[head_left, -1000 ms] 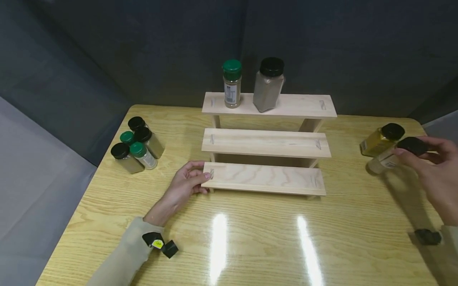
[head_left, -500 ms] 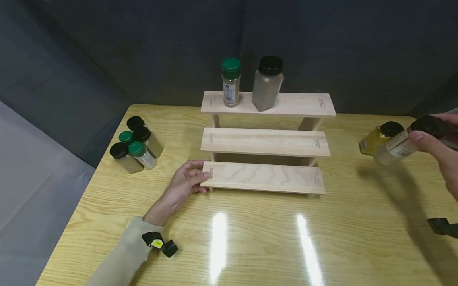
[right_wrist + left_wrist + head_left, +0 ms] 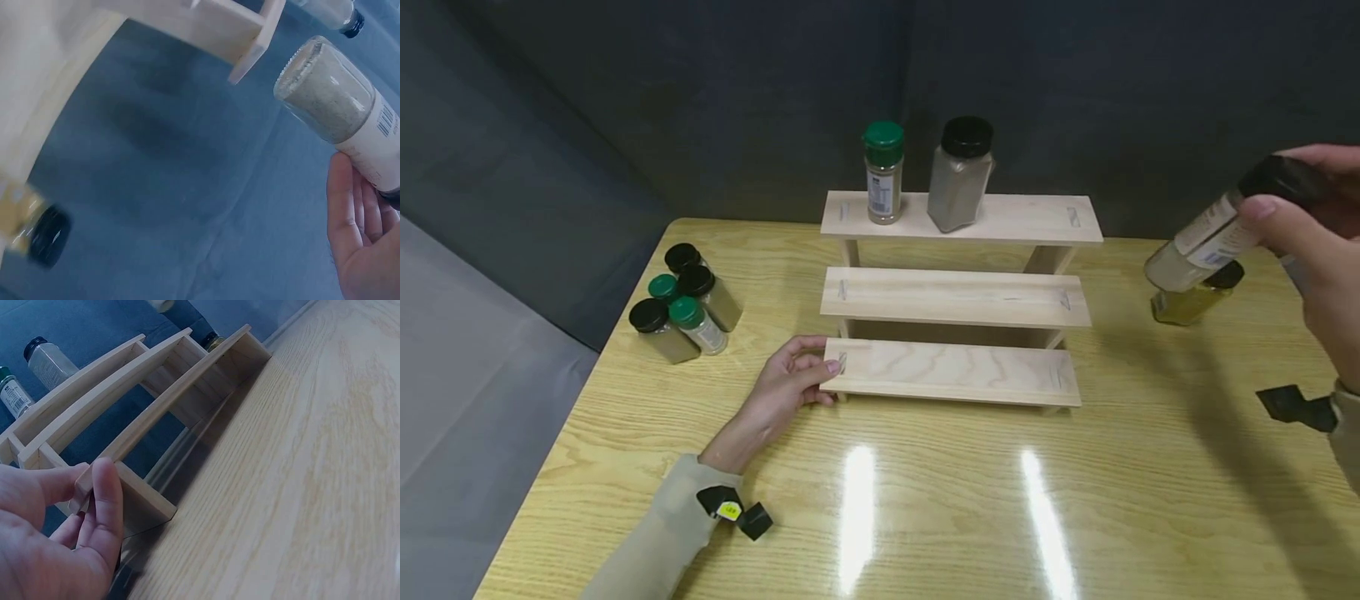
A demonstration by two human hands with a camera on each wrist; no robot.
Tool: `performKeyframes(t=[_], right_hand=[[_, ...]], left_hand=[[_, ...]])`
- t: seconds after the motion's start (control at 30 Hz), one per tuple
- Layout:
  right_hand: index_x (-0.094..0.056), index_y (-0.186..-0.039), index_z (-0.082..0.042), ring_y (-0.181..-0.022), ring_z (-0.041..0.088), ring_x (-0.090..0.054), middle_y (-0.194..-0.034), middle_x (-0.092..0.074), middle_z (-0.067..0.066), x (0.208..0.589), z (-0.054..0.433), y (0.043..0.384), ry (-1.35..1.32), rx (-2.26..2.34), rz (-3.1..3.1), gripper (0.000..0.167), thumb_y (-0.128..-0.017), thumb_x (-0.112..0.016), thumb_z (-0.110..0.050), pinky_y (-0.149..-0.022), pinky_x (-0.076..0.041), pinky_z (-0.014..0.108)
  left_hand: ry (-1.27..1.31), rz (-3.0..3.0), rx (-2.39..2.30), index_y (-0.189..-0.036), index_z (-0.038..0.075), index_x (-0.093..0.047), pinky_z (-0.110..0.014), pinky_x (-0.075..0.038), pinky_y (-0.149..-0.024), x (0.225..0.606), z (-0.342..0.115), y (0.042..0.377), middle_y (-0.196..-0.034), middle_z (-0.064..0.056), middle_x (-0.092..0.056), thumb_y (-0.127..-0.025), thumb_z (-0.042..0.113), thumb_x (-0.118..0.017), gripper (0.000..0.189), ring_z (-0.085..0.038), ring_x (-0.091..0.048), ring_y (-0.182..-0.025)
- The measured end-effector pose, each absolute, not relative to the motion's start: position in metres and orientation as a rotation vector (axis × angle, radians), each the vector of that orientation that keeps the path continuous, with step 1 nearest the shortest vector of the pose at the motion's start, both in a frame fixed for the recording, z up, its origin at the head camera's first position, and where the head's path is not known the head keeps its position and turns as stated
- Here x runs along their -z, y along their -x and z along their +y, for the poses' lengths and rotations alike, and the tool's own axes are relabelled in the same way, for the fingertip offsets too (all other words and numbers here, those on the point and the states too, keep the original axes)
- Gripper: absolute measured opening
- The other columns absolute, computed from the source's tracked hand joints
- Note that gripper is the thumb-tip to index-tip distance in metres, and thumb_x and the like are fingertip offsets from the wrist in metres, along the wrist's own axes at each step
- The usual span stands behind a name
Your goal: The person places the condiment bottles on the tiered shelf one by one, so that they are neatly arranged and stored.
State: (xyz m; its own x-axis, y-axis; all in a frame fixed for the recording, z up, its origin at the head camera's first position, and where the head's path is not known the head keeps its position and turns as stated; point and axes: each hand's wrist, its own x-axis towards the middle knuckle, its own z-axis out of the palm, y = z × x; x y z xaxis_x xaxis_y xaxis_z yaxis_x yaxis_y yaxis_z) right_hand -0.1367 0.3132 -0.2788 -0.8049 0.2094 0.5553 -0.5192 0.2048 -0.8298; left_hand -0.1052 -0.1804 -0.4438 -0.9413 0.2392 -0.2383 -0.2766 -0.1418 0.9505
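My right hand [image 3: 1318,242] grips a clear spice jar [image 3: 1213,237] by its black lid, up off the table and tilted with its base to the lower left. In the right wrist view the jar [image 3: 340,100] shows pale powder and a barcoded label. My left hand [image 3: 790,379] pinches the left end of the lowest step of a three-tier wooden shelf [image 3: 955,371], thumb on top and fingers below. On the top step stand a green-lidded spice jar [image 3: 884,175] and a larger black-lidded jar [image 3: 962,175].
A yellow jar with a black lid [image 3: 1191,300] stands at the table's right, behind the held jar. Several black- and green-lidded jars [image 3: 681,304] cluster at the left edge of the wooden table [image 3: 925,500]. Dark cloth [image 3: 760,100] hangs behind the shelf.
My right hand has lifted the spice jar off the table beside the yellow jar, raising it and tipping it further. My left hand has stayed on the shelf.
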Motion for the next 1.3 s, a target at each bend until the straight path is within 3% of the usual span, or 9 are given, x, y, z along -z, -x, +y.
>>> performKeyframes(t=[0.2,0.4,0.53,0.73,1.03,1.3], right_hand=[[-0.069,-0.127,0.014,-0.099,0.021,-0.07,-0.117,-0.071,0.017,0.269,0.284,0.151,-0.364,-1.892,-1.779,0.041,-0.088,-0.08,0.018,-0.083,-0.061,0.017],[-0.071,-0.126,0.011,-0.097,0.021,-0.068,-0.118,-0.071,0.017,0.257,0.269,0.157,-0.379,-1.762,-1.867,0.04,-0.088,-0.083,0.013,-0.083,-0.059,0.018],[-0.072,-0.132,0.005,-0.1,0.019,-0.07,-0.121,-0.072,0.017,0.245,0.261,0.162,-0.472,-1.412,-2.058,0.038,-0.094,-0.081,0.004,-0.087,-0.058,0.021],[-0.075,-0.131,-0.001,-0.105,0.016,-0.068,-0.121,-0.072,0.007,0.236,0.247,0.172,-0.507,-1.318,-2.144,0.037,-0.095,-0.079,0.003,-0.09,-0.054,0.02],[-0.077,-0.128,-0.003,-0.089,0.016,-0.066,-0.115,-0.072,0.006,0.232,0.23,0.192,-0.474,-1.562,-2.13,0.036,-0.093,-0.082,0.004,-0.082,-0.058,0.018],[-0.077,-0.133,-0.01,-0.088,0.015,-0.063,-0.115,-0.071,0.002,0.24,0.222,0.202,-0.428,-1.469,-2.246,0.037,-0.096,-0.083,-0.004,-0.084,-0.054,0.022]], left_hand=[[0.044,1.803,-2.137,-0.149,-0.008,-0.043,-0.025,-0.063,-0.068,0.444,-0.18,0.106,-0.096,-0.003,-0.068,-0.108,-0.006,-0.062,0.045,-0.014,-0.067,-0.081],[0.043,1.803,-2.125,-0.149,-0.008,-0.043,-0.025,-0.063,-0.068,0.444,-0.179,0.105,-0.096,-0.003,-0.068,-0.108,-0.005,-0.062,0.046,-0.014,-0.067,-0.081],[0.042,1.806,-2.127,-0.15,-0.008,-0.042,-0.025,-0.063,-0.068,0.443,-0.18,0.105,-0.096,-0.003,-0.067,-0.108,-0.005,-0.062,0.047,-0.014,-0.066,-0.082],[0.041,1.804,-2.125,-0.149,-0.008,-0.043,-0.025,-0.063,-0.068,0.443,-0.18,0.106,-0.097,-0.003,-0.068,-0.108,-0.005,-0.062,0.046,-0.014,-0.066,-0.083],[0.046,1.81,-2.117,-0.15,-0.008,-0.042,-0.025,-0.063,-0.069,0.444,-0.181,0.105,-0.095,-0.004,-0.067,-0.108,-0.005,-0.063,0.046,-0.014,-0.065,-0.082],[0.04,1.803,-2.122,-0.149,-0.008,-0.043,-0.025,-0.063,-0.068,0.444,-0.181,0.106,-0.096,-0.004,-0.067,-0.108,-0.006,-0.062,0.046,-0.014,-0.066,-0.082]])
